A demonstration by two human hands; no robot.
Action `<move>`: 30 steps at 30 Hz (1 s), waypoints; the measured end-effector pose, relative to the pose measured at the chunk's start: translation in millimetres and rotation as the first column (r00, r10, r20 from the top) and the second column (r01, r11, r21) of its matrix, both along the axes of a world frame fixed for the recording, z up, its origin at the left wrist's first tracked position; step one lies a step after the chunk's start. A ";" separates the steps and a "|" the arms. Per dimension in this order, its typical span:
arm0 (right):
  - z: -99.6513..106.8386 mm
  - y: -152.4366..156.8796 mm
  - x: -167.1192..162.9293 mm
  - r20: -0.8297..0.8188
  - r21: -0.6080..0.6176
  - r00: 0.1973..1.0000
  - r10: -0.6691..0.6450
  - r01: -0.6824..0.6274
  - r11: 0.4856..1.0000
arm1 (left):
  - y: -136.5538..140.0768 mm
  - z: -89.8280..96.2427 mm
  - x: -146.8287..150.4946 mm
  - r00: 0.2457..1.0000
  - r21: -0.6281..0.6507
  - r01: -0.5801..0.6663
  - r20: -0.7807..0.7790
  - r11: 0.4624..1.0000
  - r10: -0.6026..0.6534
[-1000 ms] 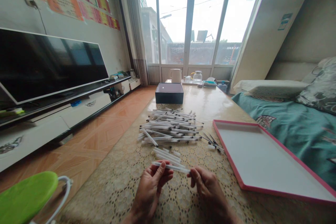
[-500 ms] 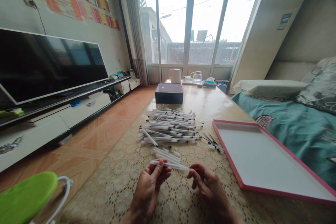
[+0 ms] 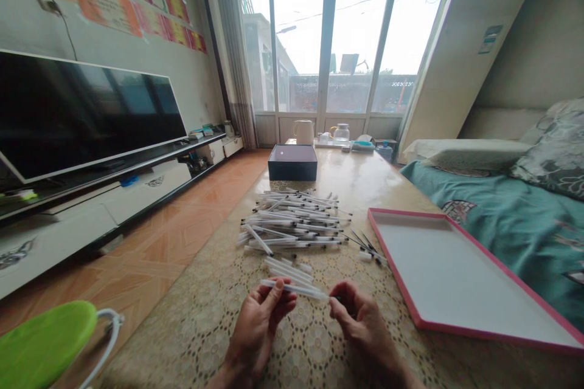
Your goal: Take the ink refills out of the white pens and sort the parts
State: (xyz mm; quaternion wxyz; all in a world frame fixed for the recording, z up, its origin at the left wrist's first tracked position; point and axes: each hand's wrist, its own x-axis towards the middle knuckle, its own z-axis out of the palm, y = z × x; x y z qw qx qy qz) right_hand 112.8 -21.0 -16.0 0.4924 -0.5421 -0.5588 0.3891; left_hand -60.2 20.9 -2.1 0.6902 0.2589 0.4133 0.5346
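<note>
My left hand (image 3: 263, 311) pinches a translucent white pen barrel (image 3: 298, 289) between thumb and fingers, holding it nearly level above the table. At the barrel's right end, my right hand (image 3: 358, 313) is closed around a small dark piece (image 3: 336, 298), mostly hidden by the fingers. Just beyond the held barrel lie several loose clear barrels (image 3: 288, 270). Farther off spreads a heap of white pens (image 3: 296, 219) with black ends. To its right, several thin dark refills (image 3: 365, 243) rest beside the pink-edged tray.
A shallow pink-rimmed tray (image 3: 410, 304) stands at the right. Behind the pens is a dark blue box (image 3: 292, 171). A jug (image 3: 304, 131) and a glass pitcher (image 3: 341, 132) stand at the table's far end. A green stool (image 3: 48, 343) sits at lower left.
My right fingers have curled more tightly at the barrel's right end, and a small dark piece now shows between them. My left hand keeps its hold on the barrel.
</note>
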 end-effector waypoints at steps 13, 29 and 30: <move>46.5 25.7 102.3 0.644 0.191 0.569 -0.512 0.528 0.827 | 21.4 2.3 -26.9 0.977 0.009 -0.192 -0.089 0.981 0.192; 21.3 76.2 29.8 0.805 0.263 0.497 -0.324 0.192 0.946 | 17.5 -5.0 -21.5 0.892 0.226 -0.091 -0.414 0.970 0.180; 20.5 78.7 20.6 0.805 0.272 0.504 -0.311 0.152 0.950 | 16.6 -4.3 -21.3 0.891 0.231 -0.083 -0.418 0.969 0.176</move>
